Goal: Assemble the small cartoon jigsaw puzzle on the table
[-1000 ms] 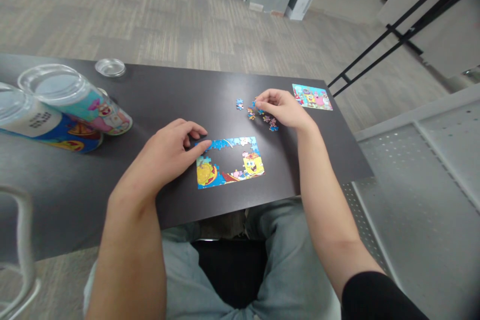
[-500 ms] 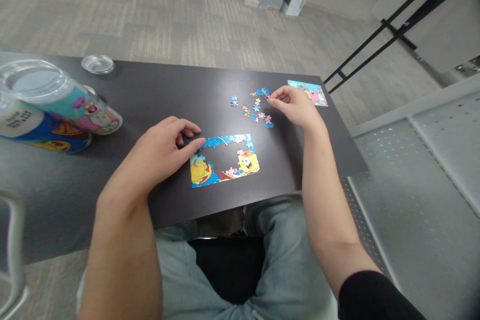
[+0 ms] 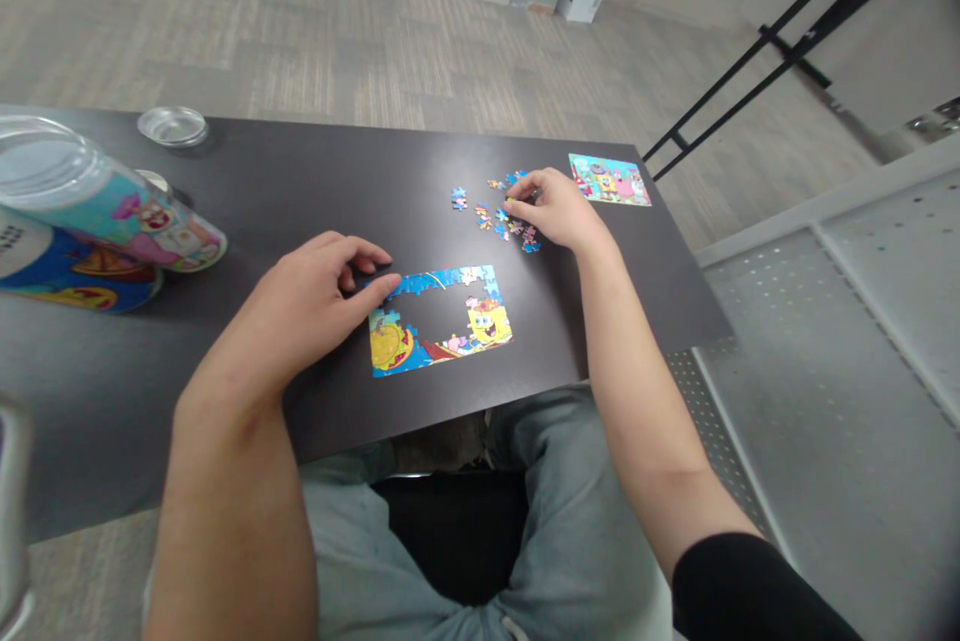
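Observation:
A partly assembled jigsaw puzzle [image 3: 391, 345] lies on the dark table, its frame of joined pieces around a gap in the middle. My left hand [image 3: 319, 306] rests at its upper left corner, thumb on the edge and fingers apart, holding nothing. Farther off to the right, my right hand [image 3: 559, 209] is among the loose puzzle pieces [image 3: 484, 218], with thumb and forefinger closed on one small piece, mostly hidden by the fingertips. Beyond that hand lies a colourful reference picture card [image 3: 611, 180], flat near the table's right end.
Two printed clear-topped canisters [image 3: 169, 231] stand at the left of the table [image 3: 315, 181]. A clear round lid [image 3: 173, 126] lies near the far edge. A grey perforated panel [image 3: 840, 351] and black metal bars [image 3: 757, 51] are on the right.
My right hand has moved left, from beside the card to a piece within the loose group, uncovering more of the card. My left hand stays at the puzzle's corner.

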`<state>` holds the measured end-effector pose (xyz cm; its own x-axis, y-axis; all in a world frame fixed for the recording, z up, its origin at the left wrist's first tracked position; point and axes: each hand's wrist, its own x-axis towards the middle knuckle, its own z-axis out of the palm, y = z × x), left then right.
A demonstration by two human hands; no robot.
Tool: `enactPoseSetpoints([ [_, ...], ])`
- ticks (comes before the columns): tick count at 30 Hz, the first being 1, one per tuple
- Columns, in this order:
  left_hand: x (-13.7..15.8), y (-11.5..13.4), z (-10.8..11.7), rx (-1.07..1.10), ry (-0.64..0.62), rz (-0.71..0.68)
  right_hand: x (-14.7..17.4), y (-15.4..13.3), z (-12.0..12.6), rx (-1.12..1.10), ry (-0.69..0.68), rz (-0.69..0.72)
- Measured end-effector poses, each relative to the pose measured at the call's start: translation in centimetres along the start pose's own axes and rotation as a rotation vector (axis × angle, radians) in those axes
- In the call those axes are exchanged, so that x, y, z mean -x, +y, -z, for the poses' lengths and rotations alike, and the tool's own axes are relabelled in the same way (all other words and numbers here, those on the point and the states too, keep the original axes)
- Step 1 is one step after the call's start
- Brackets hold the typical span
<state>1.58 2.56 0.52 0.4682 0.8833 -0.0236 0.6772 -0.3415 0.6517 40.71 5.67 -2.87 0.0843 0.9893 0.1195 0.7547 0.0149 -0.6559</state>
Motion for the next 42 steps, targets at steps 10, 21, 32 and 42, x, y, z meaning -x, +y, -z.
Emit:
enactPoseSetpoints([
  [10, -0.1, 0.1, 0.1, 0.006, -0.010, -0.007, 1.2, -0.4, 1.7, -0.103, -0.009, -0.069],
  [21, -0.2, -0.2, 0.0, -0.008, -0.012, 0.004, 4.1, -0.6, 4.0, -0.024, -0.181, -0.114],
  [32, -0.2, 0.1, 0.1, -0.024, -0.020, 0.012, 4.4, 0.3, 3.8, -0.144, -0.220, -0.098],
  [42, -0.3, -0.7, 0.0, 0.027, -0.028, -0.018, 1.4, 3.8, 4.6, 0.067, 0.180, -0.101],
])
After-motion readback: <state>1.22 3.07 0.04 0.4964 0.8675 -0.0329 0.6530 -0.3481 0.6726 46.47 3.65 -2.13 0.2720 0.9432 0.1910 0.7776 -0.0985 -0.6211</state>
